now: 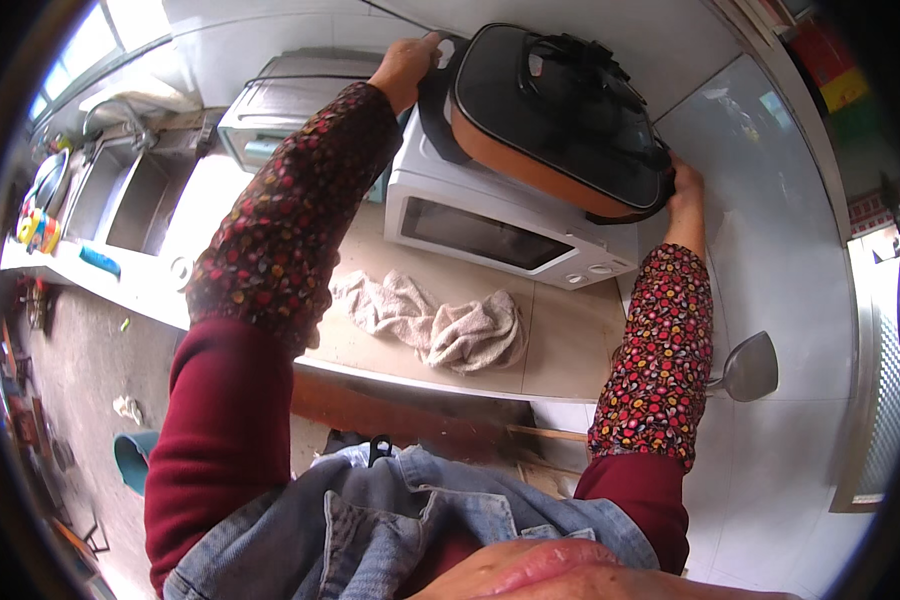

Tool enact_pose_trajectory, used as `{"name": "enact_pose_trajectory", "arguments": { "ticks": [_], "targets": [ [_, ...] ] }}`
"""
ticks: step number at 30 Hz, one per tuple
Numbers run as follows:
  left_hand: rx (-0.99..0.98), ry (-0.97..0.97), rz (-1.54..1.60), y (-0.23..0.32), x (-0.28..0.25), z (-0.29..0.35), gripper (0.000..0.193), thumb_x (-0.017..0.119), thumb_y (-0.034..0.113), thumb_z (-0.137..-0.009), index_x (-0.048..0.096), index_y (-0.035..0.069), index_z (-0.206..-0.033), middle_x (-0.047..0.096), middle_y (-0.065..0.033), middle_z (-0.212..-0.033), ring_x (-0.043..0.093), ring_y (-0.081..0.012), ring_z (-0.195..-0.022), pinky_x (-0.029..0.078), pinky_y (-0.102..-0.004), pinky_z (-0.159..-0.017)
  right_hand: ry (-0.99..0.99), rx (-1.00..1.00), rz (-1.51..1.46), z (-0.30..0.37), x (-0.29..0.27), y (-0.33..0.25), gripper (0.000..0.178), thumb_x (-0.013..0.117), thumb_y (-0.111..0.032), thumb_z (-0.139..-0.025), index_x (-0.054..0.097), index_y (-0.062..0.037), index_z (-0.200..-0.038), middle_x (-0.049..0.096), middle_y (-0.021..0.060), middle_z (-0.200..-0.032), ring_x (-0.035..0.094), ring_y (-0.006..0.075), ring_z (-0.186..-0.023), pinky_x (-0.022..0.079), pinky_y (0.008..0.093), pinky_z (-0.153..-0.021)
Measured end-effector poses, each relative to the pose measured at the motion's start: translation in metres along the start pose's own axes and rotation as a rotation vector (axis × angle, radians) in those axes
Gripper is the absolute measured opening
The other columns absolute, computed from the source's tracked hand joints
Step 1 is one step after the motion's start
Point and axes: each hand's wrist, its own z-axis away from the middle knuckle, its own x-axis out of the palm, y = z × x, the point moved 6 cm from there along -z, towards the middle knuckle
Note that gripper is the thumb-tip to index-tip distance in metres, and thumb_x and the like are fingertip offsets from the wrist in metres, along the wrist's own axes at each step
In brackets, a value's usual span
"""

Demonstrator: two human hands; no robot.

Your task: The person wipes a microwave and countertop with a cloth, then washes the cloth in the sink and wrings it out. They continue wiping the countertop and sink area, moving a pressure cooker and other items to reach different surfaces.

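Observation:
An electric cooking pan [505, 155] with an orange body, a dark lid and black side handles rests on top of a white microwave oven [490, 235]. A bundled black cord [580, 70] seems to lie on the lid. My left hand [407, 72] is closed on the handle at the pan's left end. At the opposite end my right hand [684, 185] grips the other side, its fingers partly hidden behind the rim. On the counter before the microwave lies a crumpled beige cloth [470, 330].
Left of the microwave stands a pale green and grey appliance [305, 95]. Farther left is a metal sink [135, 200] with a faucet [120, 110]. A spatula [750, 367] is beside my right forearm. The tiled wall closes off the back and right. A blue-green bucket [130, 460] is on the floor.

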Motion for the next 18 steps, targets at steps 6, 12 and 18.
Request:
{"name": "enact_pose_trajectory", "arguments": {
  "ticks": [6, 12, 18],
  "targets": [
    [0.005, -0.036, -0.04, 0.01, 0.001, 0.021, 0.027, 0.061, 0.028, -0.098, 0.06, 0.004, -0.084, 0.056, -0.0016, -0.077, 0.052, -0.014, -0.07, 0.044, -0.0273, -0.067, -0.083, -0.029, -0.072, -0.008, 0.003, 0.007, 0.014, 0.069, -0.017, -0.09, 0.069, -0.0039, -0.088, 0.06, 0.0018, -0.076, 0.054, 0.0139, -0.067, 0.042, 0.0308, -0.061],
    [0.043, -0.067, -0.016, 0.006, -0.001, 0.017, 0.027, 0.062, 0.029, -0.097, 0.061, 0.005, -0.085, 0.058, -0.0015, -0.075, 0.055, -0.0146, -0.07, 0.046, -0.0277, -0.068, -0.131, -0.085, 0.091, -0.027, -0.009, -0.006, 0.034, 0.07, -0.02, -0.089, 0.067, 0.0064, -0.11, 0.071, 0.0138, -0.1, 0.068, 0.0282, -0.084, 0.055, 0.0392, -0.077],
    [0.202, -0.023, -0.381, 0.024, -0.03, 0.033, 0.047, 0.055, 0.051, -0.097, 0.062, 0.005, -0.107, 0.063, -0.0069, -0.092, 0.054, -0.0112, -0.069, 0.042, -0.0255, -0.064, 0.102, -0.328, 0.202, 0.055, -0.026, -0.04, 0.031, 0.065, -0.028, -0.093, 0.067, 0.0002, -0.107, 0.069, 0.0101, -0.09, 0.058, 0.0175, -0.066, 0.047, 0.0303, -0.058]
  ]
}}
